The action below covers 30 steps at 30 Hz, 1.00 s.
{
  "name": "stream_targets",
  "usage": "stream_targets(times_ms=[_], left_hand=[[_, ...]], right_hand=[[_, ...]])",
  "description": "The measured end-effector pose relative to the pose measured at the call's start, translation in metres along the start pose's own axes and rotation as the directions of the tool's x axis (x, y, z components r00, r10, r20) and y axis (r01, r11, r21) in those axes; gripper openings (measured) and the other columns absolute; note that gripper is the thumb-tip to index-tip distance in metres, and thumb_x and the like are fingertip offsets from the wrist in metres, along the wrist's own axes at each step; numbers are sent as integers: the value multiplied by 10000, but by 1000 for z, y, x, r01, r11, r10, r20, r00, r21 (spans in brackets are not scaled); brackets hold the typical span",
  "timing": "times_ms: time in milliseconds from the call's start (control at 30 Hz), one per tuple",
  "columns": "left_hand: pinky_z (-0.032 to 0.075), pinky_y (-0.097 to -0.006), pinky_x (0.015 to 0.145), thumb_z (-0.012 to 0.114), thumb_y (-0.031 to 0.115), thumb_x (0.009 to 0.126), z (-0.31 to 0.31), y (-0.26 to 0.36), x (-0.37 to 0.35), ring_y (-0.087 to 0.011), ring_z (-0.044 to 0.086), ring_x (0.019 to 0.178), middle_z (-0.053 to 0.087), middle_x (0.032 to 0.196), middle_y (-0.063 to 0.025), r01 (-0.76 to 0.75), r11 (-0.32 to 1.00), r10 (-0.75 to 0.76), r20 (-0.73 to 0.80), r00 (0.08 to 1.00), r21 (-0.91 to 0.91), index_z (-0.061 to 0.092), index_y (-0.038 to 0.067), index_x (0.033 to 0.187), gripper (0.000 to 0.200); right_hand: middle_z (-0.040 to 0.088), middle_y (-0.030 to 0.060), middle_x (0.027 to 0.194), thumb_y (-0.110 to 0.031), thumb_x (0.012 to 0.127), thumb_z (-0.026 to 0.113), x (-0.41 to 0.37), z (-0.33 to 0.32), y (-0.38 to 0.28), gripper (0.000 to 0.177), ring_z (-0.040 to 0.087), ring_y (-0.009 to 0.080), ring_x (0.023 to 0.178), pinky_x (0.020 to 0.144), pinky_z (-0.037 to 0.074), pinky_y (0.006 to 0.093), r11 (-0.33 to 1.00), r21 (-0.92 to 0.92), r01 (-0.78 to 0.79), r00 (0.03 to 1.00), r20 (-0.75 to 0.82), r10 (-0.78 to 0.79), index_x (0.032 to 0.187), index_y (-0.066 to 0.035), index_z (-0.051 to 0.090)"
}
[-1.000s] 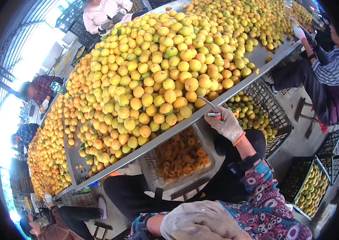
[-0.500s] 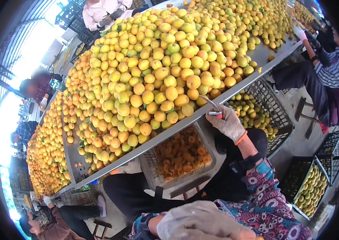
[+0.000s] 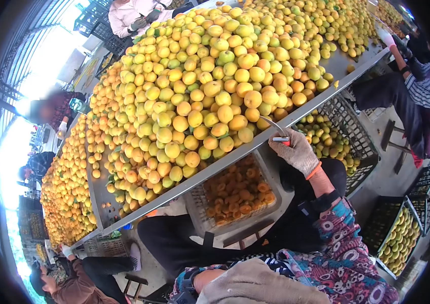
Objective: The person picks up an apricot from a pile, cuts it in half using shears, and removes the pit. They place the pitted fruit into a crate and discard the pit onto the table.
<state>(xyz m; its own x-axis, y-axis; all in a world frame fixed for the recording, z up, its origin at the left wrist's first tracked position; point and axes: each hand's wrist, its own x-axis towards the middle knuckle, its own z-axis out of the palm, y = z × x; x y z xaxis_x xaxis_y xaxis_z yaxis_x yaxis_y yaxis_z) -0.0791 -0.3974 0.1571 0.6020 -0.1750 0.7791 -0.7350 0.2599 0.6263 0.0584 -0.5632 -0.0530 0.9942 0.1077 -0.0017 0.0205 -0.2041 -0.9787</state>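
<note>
my right hand (image 3: 300, 153) clamps the curved knife (image 3: 275, 126) at the table rim (image 3: 225, 161), my left hand (image 3: 260, 286) too low to read, so i reckon i'm between apricots (image 3: 199, 91) and need one picked.

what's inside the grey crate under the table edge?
Orange fruit halves fill the grey crate; its far end is hidden beneath the table, and the pile covers its bottom. Right hand holds a tool just above.

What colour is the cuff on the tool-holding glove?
Orange cuff, right hand gripping the curved tool; head view.
</note>
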Motion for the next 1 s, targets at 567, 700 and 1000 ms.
stream_targets(times_ms=[567, 700, 1000], left_hand=[[565, -404, 843, 656, -1, 827, -26, -89, -57, -295, 626, 1021, 571, 1166, -167, 314, 205, -814, 17, 581, -927, 473, -1, 1196, 411], [574, -399, 830, 626, 52, 865, -30, -106, -67, -304, 625, 1025, 566, 1159, -160, 242, 98, -803, 67, 592, -965, 424, 14, 1261, 447], [551, -412, 867, 656, 128, 857, -39, -121, -88, -293, 614, 1023, 557, 1185, -146, 214, 14, -773, 125, 622, -977, 430, 50, 1274, 481]], right_hand=[[573, -19, 722, -129, 854, 659, -1, -1, -8, 117, 497, 47, 720, 668, 448, 247, 999, 47, -5, 1000, 14, 4, 904, -34, 609], [571, -31, 734, -118, 854, 659, 0, 2, -7, 122, 489, 40, 707, 652, 443, 226, 997, 76, -5, 1000, -7, 6, 927, -32, 613], [555, -59, 733, -124, 856, 662, -1, 1, -9, 132, 465, 16, 676, 596, 418, 200, 995, 89, -37, 999, 10, 36, 934, -28, 616]])
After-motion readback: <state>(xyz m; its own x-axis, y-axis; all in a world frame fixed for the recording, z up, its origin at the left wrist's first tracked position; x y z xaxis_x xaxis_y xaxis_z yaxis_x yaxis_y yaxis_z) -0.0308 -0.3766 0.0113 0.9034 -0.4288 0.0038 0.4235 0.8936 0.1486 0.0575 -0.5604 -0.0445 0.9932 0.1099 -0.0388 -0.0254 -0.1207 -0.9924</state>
